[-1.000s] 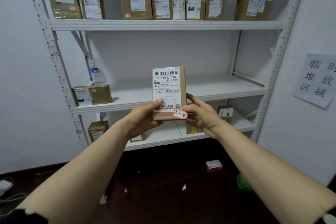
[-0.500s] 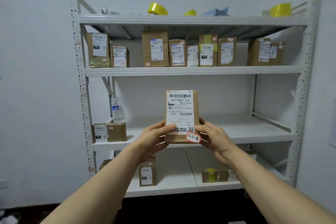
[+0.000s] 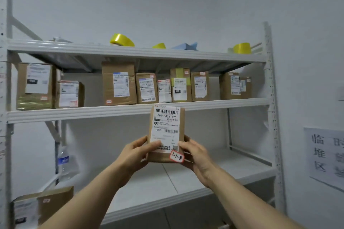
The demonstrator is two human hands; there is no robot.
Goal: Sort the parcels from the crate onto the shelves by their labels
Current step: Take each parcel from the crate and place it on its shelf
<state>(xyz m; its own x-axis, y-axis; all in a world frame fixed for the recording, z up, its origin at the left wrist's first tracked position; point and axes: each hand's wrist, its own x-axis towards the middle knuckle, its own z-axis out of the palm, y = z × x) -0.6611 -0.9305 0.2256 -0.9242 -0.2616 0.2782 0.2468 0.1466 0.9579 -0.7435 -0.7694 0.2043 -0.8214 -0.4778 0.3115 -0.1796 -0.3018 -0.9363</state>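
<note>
Before the front edge of the loaded shelf point(image 3: 74, 114), held upright in mid-air: brown parcel point(image 3: 181, 122), pinched at its lower corners by left grip point(image 3: 134, 156) and right grip point(image 3: 196, 156), thumbs point(image 3: 154, 144) pressed on the label point(image 3: 164, 126). Red-rimmed sticker point(image 3: 176, 156) marked 3-1-8 at lower right.

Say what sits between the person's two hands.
In the head view, an upright brown parcel with a 3-1-8 sticker, gripped by left hand and right hand.

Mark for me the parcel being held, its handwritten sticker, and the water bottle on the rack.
held parcel point(image 3: 166, 132), head view, middle of its white shipping label.
handwritten sticker point(image 3: 176, 157), head view, centre of the red-edged tag.
water bottle point(image 3: 63, 161), head view, on its label band.
</note>
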